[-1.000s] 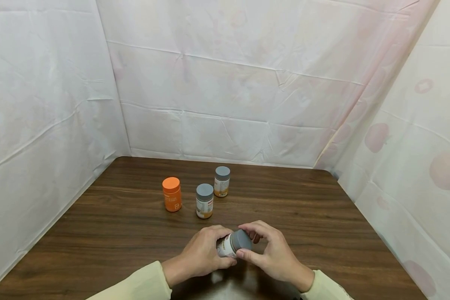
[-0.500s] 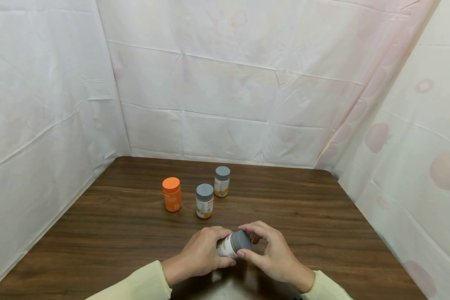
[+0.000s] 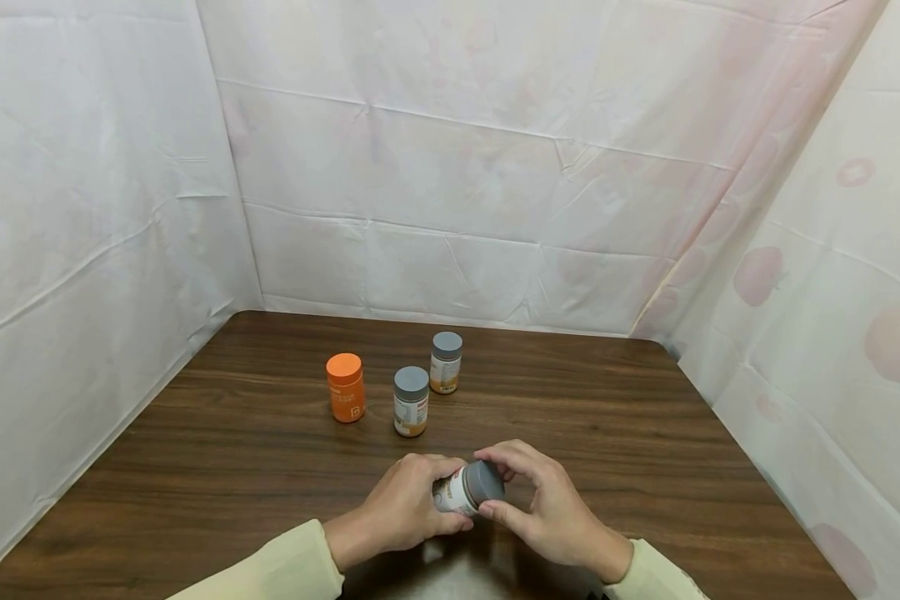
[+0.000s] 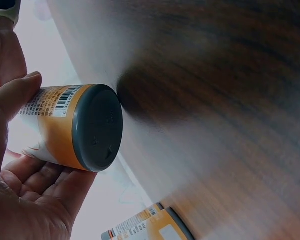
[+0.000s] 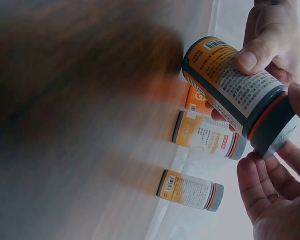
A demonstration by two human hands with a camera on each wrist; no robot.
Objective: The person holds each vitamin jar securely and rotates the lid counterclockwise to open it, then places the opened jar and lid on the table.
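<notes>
- The white-and-orange, plastic-looking cylindrical bottle [image 3: 453, 493] is partly lost in the head view: your left hand [image 3: 405, 508] covers much of its body, and the bottom end is out of sight there.
- Left wrist view fills that in with a round dark grey base [image 4: 100, 130]. Can't tell if its edge touches the dark brown wood-grain table [image 3: 645, 433] or sits just off it.
- Small label print is too blurry to read, and some of your right hand's [image 3: 551, 508] fingers duck behind the round grey lid [image 3: 487, 481].
- The solid orange cylindrical bottle [image 3: 346, 388] is mostly blocked in the right wrist view. Two bottles at the bottom of the left wrist view overlap and get cut off.
- Pose-wise, your left hand is wrapped round the bottle body, thumb on the near side, fingers on the far side.
- Your right hand pinches the lid, thumb near, index finger far, palm standing clear.
- So the bottle's tilted between your hands, lid toward the right one, at the near part of the table. Both pale yellow sleeves [image 3: 281, 562] run out of frame.
</notes>
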